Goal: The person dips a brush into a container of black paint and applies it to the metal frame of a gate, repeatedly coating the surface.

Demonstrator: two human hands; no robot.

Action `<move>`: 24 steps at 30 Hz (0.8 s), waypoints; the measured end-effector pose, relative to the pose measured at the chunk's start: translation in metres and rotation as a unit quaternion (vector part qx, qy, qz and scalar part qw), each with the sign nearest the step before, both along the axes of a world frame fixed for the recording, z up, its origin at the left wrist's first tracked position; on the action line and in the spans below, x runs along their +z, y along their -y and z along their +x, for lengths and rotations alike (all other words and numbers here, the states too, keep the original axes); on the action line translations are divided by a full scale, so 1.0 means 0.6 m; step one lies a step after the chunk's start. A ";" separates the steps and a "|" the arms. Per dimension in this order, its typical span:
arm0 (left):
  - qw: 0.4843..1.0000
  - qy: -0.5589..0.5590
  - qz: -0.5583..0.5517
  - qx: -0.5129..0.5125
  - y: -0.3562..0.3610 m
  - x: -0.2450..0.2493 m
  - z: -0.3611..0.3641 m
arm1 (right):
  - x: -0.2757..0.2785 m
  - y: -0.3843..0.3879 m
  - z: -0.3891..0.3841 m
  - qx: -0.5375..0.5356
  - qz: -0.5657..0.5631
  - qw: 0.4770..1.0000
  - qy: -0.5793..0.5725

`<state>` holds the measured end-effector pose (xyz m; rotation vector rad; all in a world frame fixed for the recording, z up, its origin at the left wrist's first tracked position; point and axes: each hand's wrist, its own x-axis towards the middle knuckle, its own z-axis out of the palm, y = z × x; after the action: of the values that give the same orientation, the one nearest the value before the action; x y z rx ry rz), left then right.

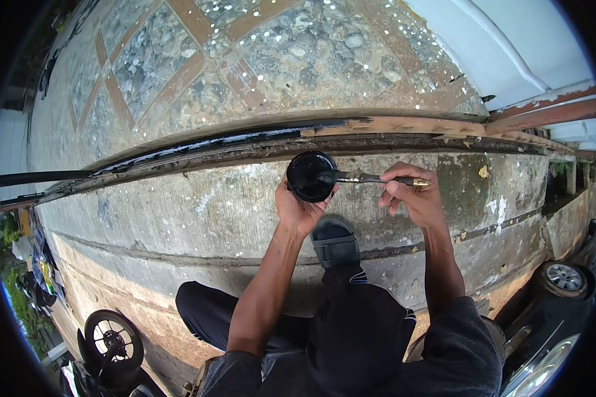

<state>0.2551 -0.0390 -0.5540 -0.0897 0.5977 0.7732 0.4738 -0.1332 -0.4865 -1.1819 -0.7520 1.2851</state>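
A round can of black paint (306,182) rests in my left hand (301,208), whose fingers wrap round it from below. My right hand (414,192) pinches the handle of a paintbrush (371,178), held nearly level. The brush's bristles reach into the mouth of the can and are dark with paint. Just beyond the can runs a long metal rail (404,125) along the ground. Its left part is coated wet black, while the right part is bare reddish brown.
Beyond the rail lies paving of pebbles and brown strips (245,73), speckled white. My sandalled foot (334,241) stands on the concrete (232,212). A motorcycle wheel (112,341) is at lower left, a dark car (556,317) at lower right, and a white panel (490,46) at upper right.
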 end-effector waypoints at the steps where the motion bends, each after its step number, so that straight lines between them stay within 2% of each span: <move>1: 1.000 0.005 0.005 -0.001 -0.002 -0.001 0.004 | -0.009 0.004 0.000 -0.012 0.004 1.000 -0.006; 6: 1.000 0.022 0.013 -0.010 -0.014 0.004 0.033 | -0.013 0.006 -0.009 -0.085 -0.031 0.996 -0.027; 10: 0.998 0.058 0.023 -0.022 -0.029 -0.004 0.059 | -0.010 -0.008 0.011 -0.093 -0.029 0.995 -0.007; 15: 0.998 0.050 0.024 -0.035 -0.035 -0.003 0.069 | 0.025 -0.065 0.061 -0.077 -0.010 0.996 0.034; 19: 0.999 0.022 0.014 -0.041 -0.018 -0.013 0.038 | 0.023 -0.153 0.100 0.002 -0.039 0.991 0.127; 24: 1.000 0.000 -0.011 -0.022 0.007 -0.024 -0.017 | -0.039 -0.242 0.075 0.090 -0.035 0.966 0.238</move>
<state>0.2447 -0.0432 -0.5682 -0.0956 0.6060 0.7238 0.5187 0.0118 -0.5101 -1.5333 -1.1936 1.1922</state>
